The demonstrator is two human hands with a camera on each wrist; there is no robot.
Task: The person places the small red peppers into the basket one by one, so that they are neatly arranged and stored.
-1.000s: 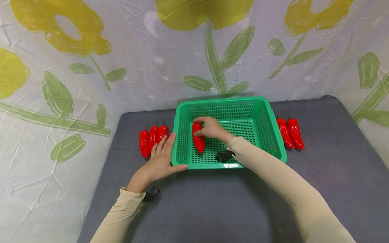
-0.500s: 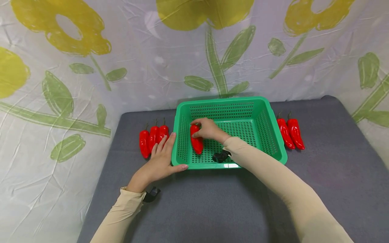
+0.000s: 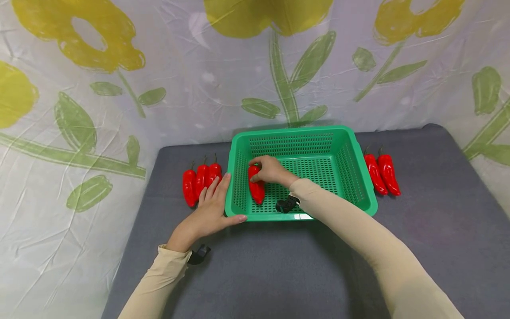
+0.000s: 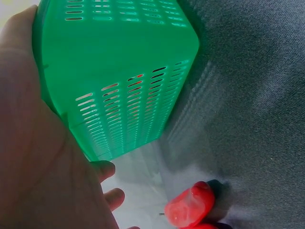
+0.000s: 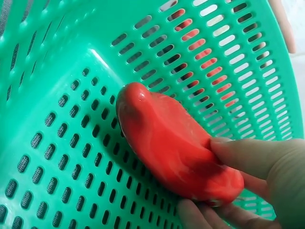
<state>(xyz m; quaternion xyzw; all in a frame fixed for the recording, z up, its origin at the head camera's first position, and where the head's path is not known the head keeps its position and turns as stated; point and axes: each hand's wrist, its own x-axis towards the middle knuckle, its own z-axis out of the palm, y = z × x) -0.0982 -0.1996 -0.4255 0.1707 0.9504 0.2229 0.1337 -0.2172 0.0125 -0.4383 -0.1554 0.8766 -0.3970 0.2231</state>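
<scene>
My right hand (image 3: 274, 171) reaches into the green plastic basket (image 3: 295, 132) and pinches a red chili pepper (image 3: 257, 193) between thumb and fingers. In the right wrist view the chili pepper (image 5: 167, 143) lies low over the slotted floor, close to the basket's side wall. My left hand (image 3: 209, 212) rests on the basket's left rim near its front corner, fingers straight and thumb along the front edge. From the left wrist view, the palm lies against the rim beside the slotted outer wall (image 4: 119, 57).
Three red chili peppers (image 3: 189, 188) stand in a row left of the basket, partly behind the left fingers. Two more chili peppers (image 3: 387, 175) lie to its right. Grey cloth (image 3: 271, 266) covers the table, with a flower-printed curtain (image 3: 171, 66) behind it.
My right hand has shifted slightly left and toward me with the chili pepper, nearer the basket's left wall. The left hand stays on the rim.
</scene>
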